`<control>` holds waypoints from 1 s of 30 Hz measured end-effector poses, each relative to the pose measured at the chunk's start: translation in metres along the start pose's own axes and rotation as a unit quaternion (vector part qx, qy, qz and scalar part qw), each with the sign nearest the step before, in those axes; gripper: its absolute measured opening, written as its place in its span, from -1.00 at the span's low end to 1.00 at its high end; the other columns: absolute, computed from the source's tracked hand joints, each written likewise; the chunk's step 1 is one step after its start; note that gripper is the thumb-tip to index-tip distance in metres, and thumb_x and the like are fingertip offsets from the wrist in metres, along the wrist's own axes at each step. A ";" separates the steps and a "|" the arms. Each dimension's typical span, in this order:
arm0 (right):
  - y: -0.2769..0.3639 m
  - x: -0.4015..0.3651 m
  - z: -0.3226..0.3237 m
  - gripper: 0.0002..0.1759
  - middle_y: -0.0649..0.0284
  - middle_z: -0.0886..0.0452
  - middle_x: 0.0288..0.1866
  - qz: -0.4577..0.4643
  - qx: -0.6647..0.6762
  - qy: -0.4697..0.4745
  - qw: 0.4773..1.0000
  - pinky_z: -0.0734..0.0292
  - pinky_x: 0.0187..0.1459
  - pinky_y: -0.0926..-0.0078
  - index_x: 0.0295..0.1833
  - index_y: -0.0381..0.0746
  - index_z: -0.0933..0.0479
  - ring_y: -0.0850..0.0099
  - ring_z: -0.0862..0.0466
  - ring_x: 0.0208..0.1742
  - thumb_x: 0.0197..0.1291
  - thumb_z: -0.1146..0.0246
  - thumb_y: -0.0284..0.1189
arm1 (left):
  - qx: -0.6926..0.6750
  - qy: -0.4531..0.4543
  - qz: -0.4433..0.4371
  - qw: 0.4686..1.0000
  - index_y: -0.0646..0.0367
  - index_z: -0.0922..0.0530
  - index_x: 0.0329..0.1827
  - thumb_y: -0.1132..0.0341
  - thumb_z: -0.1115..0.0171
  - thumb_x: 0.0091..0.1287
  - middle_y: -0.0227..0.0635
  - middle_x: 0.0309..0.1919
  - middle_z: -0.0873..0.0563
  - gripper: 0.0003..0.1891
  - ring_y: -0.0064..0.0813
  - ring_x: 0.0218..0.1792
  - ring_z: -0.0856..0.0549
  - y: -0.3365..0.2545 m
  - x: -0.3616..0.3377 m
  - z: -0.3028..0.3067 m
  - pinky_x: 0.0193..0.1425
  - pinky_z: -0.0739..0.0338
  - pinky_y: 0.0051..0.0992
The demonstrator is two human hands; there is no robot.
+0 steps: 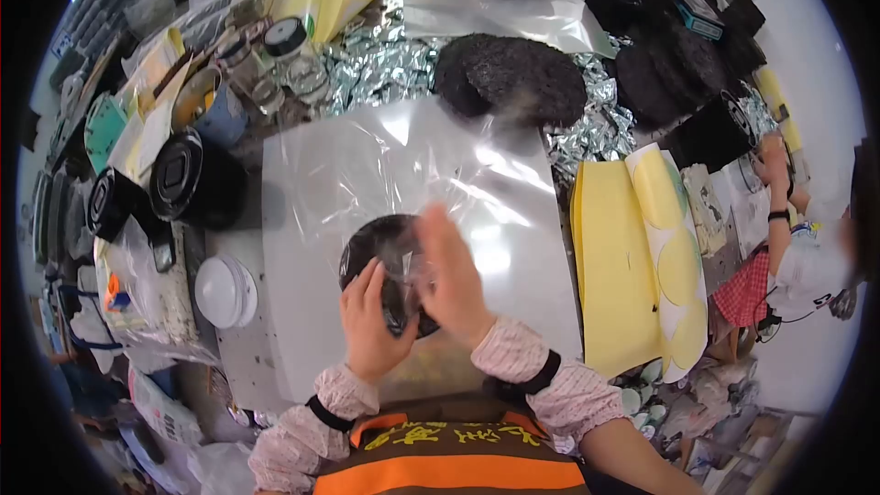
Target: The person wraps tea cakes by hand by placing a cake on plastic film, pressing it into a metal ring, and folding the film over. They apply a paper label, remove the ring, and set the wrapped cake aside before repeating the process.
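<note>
A dark round cake (379, 231) lies on the pale metal sheet, with clear plastic film over it. My left hand (371, 321) grips its near left side, fingers curved over the top and thumb toward the near edge. On the right side, my right hand (451, 280) is blurred by motion. Its fingers are stretched out and upright, and its heel is against the film. Both hands cover part of the cake. Clear film (385, 142) spreads wrinkled and shiny beyond the cake.
Dark round slabs (522, 82) lie at the sheet's far edge, beside silver foil packets (371, 69). Yellow sticker sheets (614, 266) lie right. Black canisters (191, 179) and white lids (225, 291) stand left. Another person (788, 247) works at the right.
</note>
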State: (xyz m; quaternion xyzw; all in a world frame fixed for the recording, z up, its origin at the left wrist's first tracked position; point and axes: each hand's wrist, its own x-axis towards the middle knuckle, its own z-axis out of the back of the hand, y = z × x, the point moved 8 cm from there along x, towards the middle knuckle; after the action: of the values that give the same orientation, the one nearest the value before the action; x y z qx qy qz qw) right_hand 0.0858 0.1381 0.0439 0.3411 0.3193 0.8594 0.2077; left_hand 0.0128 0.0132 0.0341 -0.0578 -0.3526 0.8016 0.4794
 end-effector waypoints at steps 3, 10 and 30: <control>0.007 -0.010 -0.022 -0.44 0.04 -0.60 0.30 0.093 -0.027 0.084 0.992 -0.36 0.45 0.06 0.26 -0.31 -0.55 0.01 -0.53 0.38 0.05 -0.28 -0.54 | -0.192 -0.247 0.043 0.949 0.33 -0.27 0.48 0.17 -0.32 0.34 -0.05 0.44 -0.40 -0.28 -0.13 0.48 -0.35 0.056 -0.015 0.036 0.60 -0.10 -0.08; -0.021 -0.006 -0.007 -0.64 0.04 -0.66 0.07 -0.083 0.192 0.024 0.978 -0.49 0.29 0.26 0.10 -0.35 -0.56 0.19 -0.63 0.17 0.20 -0.19 -0.45 | -0.104 0.080 -0.109 0.985 0.24 -0.37 0.50 -0.21 -0.21 0.37 -0.05 0.53 -0.35 -0.18 0.02 0.59 -0.23 0.002 0.052 0.006 0.63 0.00 0.01; -0.015 -0.003 -0.039 -0.84 0.11 -0.53 -0.20 -0.010 0.023 0.179 0.983 -0.54 -0.08 0.18 -0.17 -0.34 -0.55 0.09 -0.58 -0.06 0.10 -0.25 -0.57 | 0.035 0.150 -0.118 0.981 0.33 -0.37 0.44 0.01 -0.34 0.27 0.16 0.46 -0.30 -0.23 0.24 0.53 -0.19 0.004 0.043 -0.005 0.59 -0.10 0.09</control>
State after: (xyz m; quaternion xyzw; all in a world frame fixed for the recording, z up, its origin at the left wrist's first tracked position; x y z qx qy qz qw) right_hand 0.0623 0.1308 0.0101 0.1829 0.3742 0.8970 0.1479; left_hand -0.0108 0.0495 0.0388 -0.1183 -0.2530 0.7337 0.6194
